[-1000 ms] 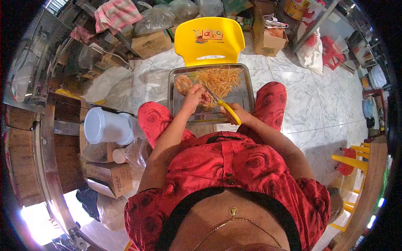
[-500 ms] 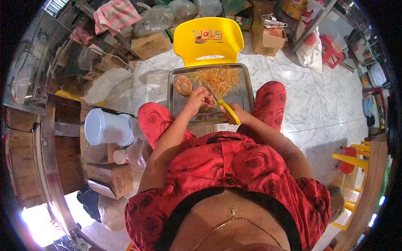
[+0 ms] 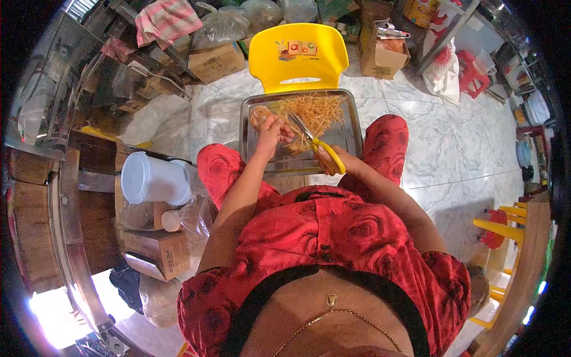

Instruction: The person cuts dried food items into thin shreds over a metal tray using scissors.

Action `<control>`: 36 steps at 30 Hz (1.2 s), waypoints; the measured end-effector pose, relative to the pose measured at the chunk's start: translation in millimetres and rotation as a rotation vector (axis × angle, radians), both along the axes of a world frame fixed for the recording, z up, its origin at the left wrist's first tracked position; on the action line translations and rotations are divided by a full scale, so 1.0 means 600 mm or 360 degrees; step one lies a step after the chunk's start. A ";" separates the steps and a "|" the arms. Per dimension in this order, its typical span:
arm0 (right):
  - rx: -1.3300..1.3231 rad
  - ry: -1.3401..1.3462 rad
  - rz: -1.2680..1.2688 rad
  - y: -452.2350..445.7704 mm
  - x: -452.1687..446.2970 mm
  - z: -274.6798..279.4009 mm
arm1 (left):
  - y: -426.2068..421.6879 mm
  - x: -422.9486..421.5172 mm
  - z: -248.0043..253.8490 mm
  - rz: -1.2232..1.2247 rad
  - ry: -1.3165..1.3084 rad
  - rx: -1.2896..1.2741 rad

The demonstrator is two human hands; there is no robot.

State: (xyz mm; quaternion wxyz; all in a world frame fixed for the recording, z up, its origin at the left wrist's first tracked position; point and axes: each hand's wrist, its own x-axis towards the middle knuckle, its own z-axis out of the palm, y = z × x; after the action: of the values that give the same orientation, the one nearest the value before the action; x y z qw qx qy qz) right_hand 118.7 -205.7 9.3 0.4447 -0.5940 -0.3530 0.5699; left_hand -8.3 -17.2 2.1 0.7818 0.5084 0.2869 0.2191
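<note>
Marbled floor tiles [image 3: 440, 137] stretch beyond your right knee. "abc" is printed on the yellow chair [image 3: 297, 55]; "GOLDA" appears to mark the near-left carton [image 3: 159, 253]. Your metal tray [image 3: 357, 128] has raised edges, its far rim near the chair back and its sides between your knees. Your right hand [image 3: 333, 159] grips the yellow-handled scissors [image 3: 324, 150]; your left hand's fingers are pinched closed, their contents too small to identify. Thin strips [image 3: 315, 112] lie beyond the scissors, beside a rounded bundle [image 3: 258, 116]. White buckets [image 3: 153, 178] stand left of your knee.
</note>
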 end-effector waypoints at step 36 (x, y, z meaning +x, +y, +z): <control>-0.0158 -0.0336 0.0046 0.001 -0.007 0.010 | -0.019 0.013 -0.022 0.0117 0.0067 0.0175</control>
State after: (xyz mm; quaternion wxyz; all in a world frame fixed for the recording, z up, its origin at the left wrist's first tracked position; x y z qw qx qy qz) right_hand 114.4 -204.9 15.1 0.3668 -0.6669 -0.3779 0.5272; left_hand -0.2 -28.6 -11.0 0.7378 0.5443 0.3093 0.2524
